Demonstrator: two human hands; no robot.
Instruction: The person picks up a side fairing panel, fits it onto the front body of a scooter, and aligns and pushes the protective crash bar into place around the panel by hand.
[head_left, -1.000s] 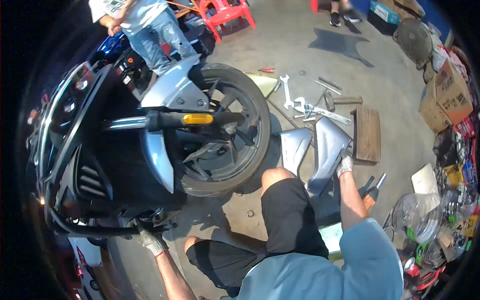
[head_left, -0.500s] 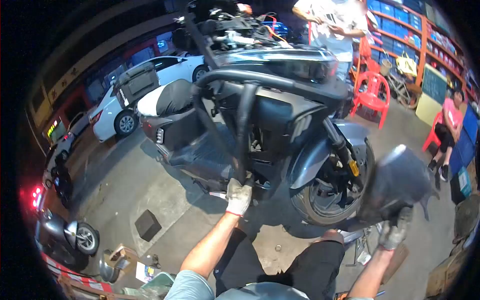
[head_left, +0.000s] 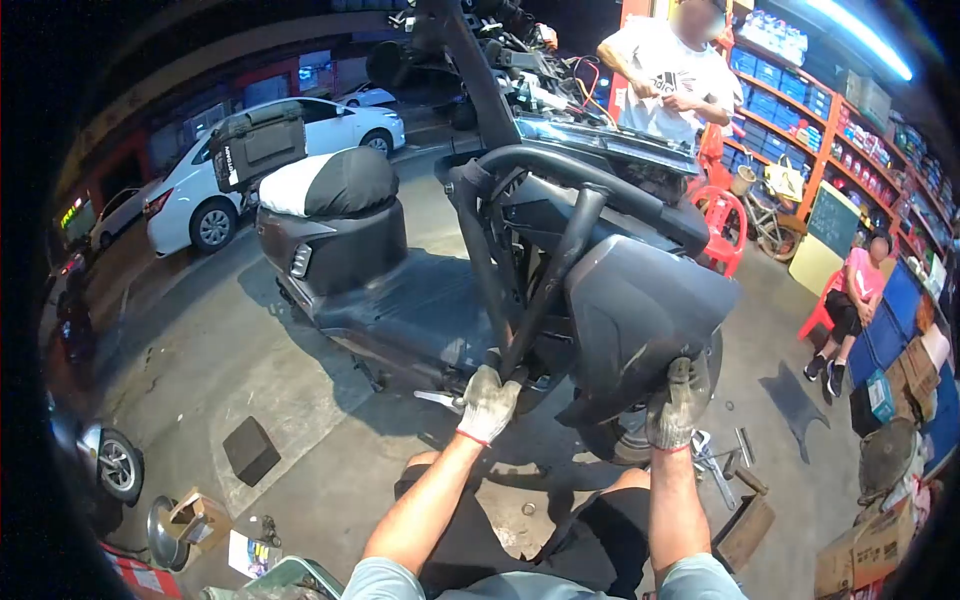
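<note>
A dark scooter stands side-on in front of me, with a thick black tubular guard bar along its front side. Wrapped round the low end of this bar is my gloved left hand; a pale lever-like piece sticks out beside it. My right hand, also gloved, is closed on the lower edge of a dark grey fairing panel. The panel is against or close to the scooter's front side and hides most of the front wheel. Whether it touches the bar I cannot tell.
Tools and an open box lie on the floor at my right, with a flat dark piece beyond. A dark block sits at left. One person stands behind the scooter; another sits at right.
My right hand has brought the fairing panel left, from beside the front wheel to in front of it. My left hand stays at the bar's low end. The view has shifted.
</note>
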